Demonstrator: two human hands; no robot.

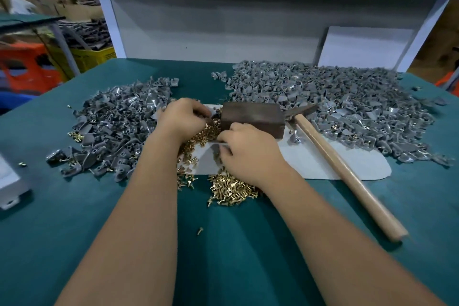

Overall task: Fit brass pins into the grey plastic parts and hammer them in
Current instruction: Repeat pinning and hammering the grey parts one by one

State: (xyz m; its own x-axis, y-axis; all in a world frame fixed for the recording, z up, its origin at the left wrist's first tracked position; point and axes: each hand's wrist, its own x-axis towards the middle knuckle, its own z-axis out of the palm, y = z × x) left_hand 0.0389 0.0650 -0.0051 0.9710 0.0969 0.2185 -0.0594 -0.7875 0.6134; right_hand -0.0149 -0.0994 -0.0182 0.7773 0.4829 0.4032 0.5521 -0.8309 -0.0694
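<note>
Brass pins (231,187) lie heaped on the green table (223,256) between my forearms. My left hand (182,117) pinches a small grey plastic part (213,113) above the pins, fingers curled. My right hand (244,151) has its fingers curled down over the pins and a grey part beside the dark metal block (253,118); what it grips is hidden. Grey plastic parts form one pile (114,124) on the left and a larger pile (335,104) on the right. The hammer (342,166) lies with its head by the block.
A light grey mat (323,161) lies under the block and hammer. A white box (10,181) sits at the table's left edge. A white shelf frame (223,20) stands behind the piles. One stray pin (200,230) lies near me.
</note>
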